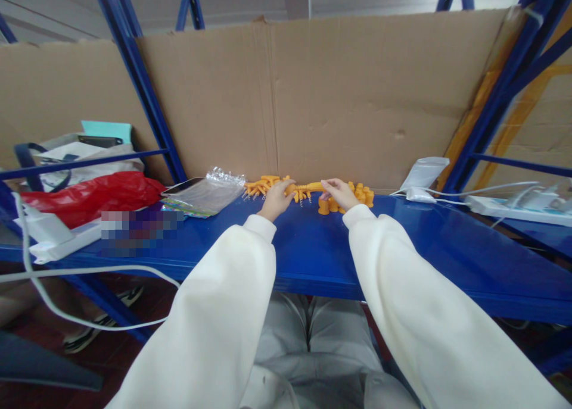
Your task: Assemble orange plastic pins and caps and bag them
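In the head view, a slender orange plastic bar [315,186] is lying between the two hands, its long axis running roughly left to right, nearly level along the line from one set of fingertips to the other. Its right end is sitting just at the right hand's [342,194] thumb and fingertips, so that hand is being the nearer one; the bar's left end is pointing toward the left hand [276,200], among orange pieces with metal spirals [263,186]. The right thumb and fingertips are drawing close together at the bar's end, but whether they are clamping it is too small to tell. The left fingers are curling over the spiral pieces, and the hand is hiding their tips, so I cannot tell whether they are gripping one. More spiral pieces are lying to the left of the left fingers, some spirals hanging toward the person. Orange cup-like pieces [363,194] are clustering beside and beyond the right hand, to the right of its fingers. A clear plastic bag [203,196] is lying farther left of the left fingers.
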